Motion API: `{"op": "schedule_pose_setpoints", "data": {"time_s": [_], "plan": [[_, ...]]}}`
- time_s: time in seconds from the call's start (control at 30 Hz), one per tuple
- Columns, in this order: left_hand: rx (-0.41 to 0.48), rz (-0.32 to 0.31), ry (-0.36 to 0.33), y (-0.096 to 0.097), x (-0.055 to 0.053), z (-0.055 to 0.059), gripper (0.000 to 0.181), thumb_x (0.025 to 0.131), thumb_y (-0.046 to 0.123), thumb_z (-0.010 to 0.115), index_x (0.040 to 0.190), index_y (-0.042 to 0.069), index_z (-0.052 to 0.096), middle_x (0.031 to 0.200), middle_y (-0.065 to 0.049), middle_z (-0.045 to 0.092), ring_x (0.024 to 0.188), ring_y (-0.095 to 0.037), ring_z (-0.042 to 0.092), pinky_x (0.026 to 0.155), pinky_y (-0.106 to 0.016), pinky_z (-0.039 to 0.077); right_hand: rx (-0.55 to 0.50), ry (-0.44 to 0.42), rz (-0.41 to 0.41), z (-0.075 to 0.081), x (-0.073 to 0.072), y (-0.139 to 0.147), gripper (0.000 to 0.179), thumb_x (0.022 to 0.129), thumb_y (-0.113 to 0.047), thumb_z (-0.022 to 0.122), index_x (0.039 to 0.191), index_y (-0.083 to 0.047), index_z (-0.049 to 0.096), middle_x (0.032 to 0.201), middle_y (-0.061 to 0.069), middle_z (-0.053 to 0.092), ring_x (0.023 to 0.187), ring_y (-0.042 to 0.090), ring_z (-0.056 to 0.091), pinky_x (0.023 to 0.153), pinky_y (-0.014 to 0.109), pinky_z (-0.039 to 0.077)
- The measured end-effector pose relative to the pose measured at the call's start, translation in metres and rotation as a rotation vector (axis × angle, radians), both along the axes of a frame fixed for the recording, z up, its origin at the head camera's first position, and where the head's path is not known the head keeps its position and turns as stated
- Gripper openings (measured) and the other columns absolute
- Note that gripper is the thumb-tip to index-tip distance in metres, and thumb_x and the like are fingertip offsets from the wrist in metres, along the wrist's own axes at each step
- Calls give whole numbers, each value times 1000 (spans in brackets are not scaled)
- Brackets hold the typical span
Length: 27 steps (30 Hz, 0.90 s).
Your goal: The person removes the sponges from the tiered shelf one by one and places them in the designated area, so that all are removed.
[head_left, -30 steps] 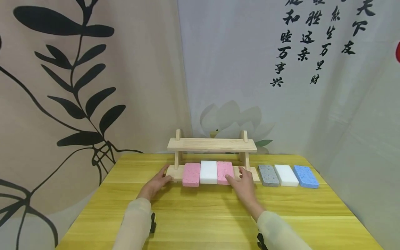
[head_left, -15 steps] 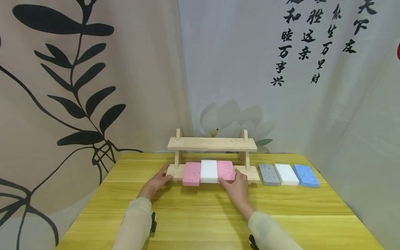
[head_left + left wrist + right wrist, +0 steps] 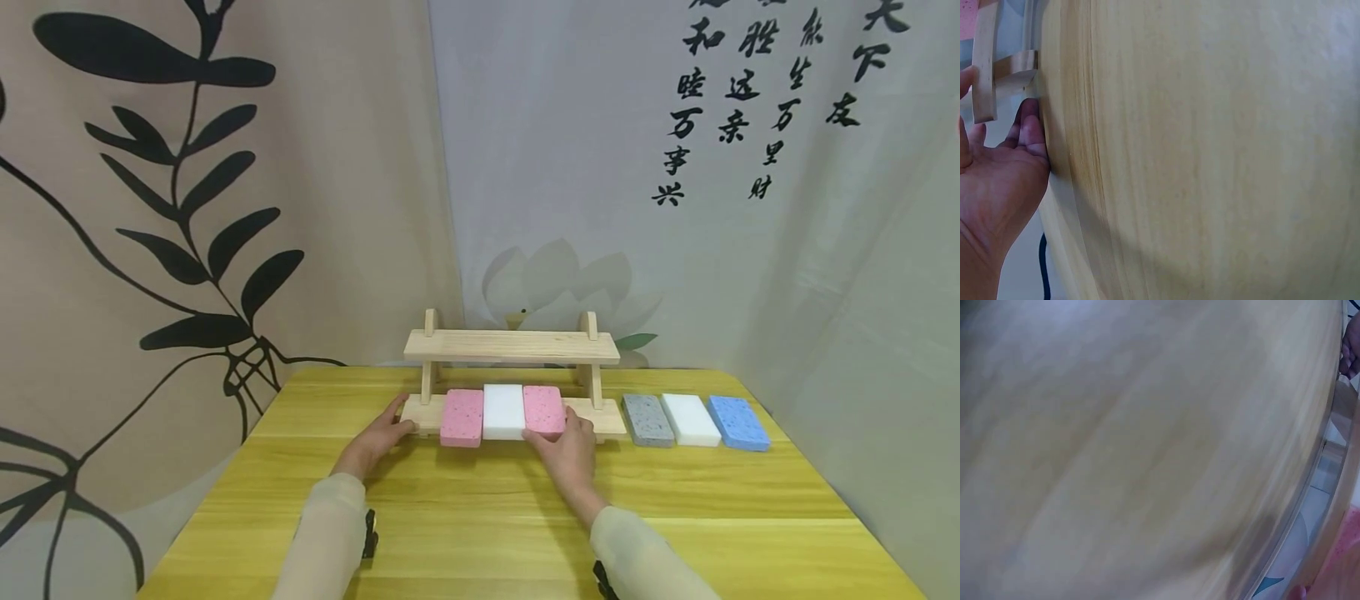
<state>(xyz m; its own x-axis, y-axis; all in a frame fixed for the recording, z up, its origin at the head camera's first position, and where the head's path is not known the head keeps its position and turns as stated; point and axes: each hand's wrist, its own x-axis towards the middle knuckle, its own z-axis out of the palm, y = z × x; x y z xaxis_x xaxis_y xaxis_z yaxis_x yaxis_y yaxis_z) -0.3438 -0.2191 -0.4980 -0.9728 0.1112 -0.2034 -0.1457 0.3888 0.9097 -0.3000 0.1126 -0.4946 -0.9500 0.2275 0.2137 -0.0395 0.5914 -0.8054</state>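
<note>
A two-tier wooden rack (image 3: 512, 345) stands at the back of the table. Across its lower shelf lie a pink sponge (image 3: 462, 418), a white sponge (image 3: 503, 412) and a second pink sponge (image 3: 543, 407), side by side. My left hand (image 3: 375, 440) holds the left end of the lower shelf; in the left wrist view the shelf end (image 3: 985, 94) sits between thumb and fingers. My right hand (image 3: 567, 454) pinches the right-hand pink sponge, thumb at its front edge and fingers at its right side. The right wrist view shows little of that hand.
To the right of the rack, a grey sponge (image 3: 647, 420), another white sponge (image 3: 690, 419) and a blue sponge (image 3: 738, 422) lie in a row on the wooden table (image 3: 480, 533). A printed cloth (image 3: 360, 167) hangs behind.
My right hand has shifted left along the lower shelf, its thumb now near the left edge of the right-hand pink sponge. The left hand and the sponges look unmoved.
</note>
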Motion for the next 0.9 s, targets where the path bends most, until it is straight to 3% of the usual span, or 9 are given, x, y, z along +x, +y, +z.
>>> {"op": "schedule_pose_setpoints", "data": {"time_s": [0.3,0.9], "plan": [[18,-7,-1,1,-2,0,86,90,29,59,161,23,11,158,-32,15,144,-45,20,112,-63,18,-9,24,-9,-4,-2,9,82,79,-37,81,139,8,48,129,28,48,118,41,47,101,53,39],[24,8,17,1,0,1,83,93,24,59,161,20,11,154,-33,23,136,-43,35,111,-60,25,-17,32,-24,-1,3,31,79,80,-35,81,137,8,49,127,28,50,117,40,50,102,53,40]]}}
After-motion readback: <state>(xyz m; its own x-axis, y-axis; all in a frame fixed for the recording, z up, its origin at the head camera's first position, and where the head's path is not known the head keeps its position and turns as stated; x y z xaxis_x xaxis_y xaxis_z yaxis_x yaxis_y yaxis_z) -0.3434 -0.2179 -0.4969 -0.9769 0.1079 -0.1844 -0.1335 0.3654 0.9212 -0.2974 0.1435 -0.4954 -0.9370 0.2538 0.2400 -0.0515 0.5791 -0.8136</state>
